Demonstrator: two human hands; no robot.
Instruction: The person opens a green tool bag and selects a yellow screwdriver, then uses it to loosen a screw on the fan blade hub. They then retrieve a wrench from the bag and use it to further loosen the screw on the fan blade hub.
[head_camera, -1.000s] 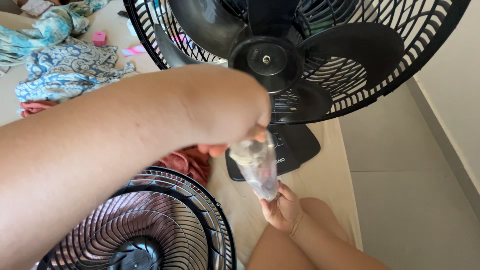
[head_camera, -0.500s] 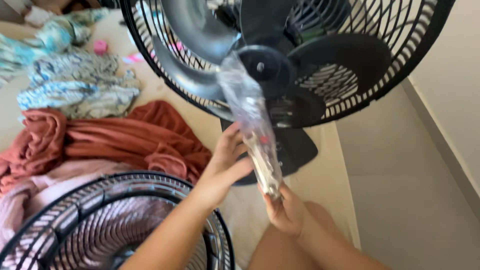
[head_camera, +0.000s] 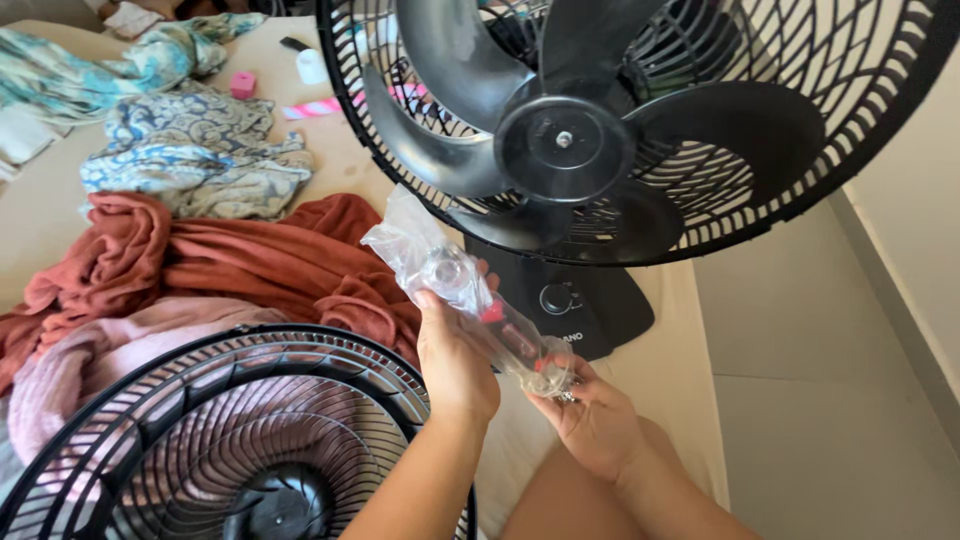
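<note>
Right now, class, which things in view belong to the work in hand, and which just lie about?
In hand:
left hand
right hand
clear plastic bag
fan
detached front grille

Lying about:
rust-red cloth
patterned blue cloth
pink cloth
small pink block

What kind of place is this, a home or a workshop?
Most likely a home bedroom. Rumpled cloths lie on a bed, beside a household fan with its front grille off. Both hands hold a clear plastic bag.

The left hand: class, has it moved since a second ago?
Yes. The left hand dropped from near the fan hub to the plastic bag.
</note>
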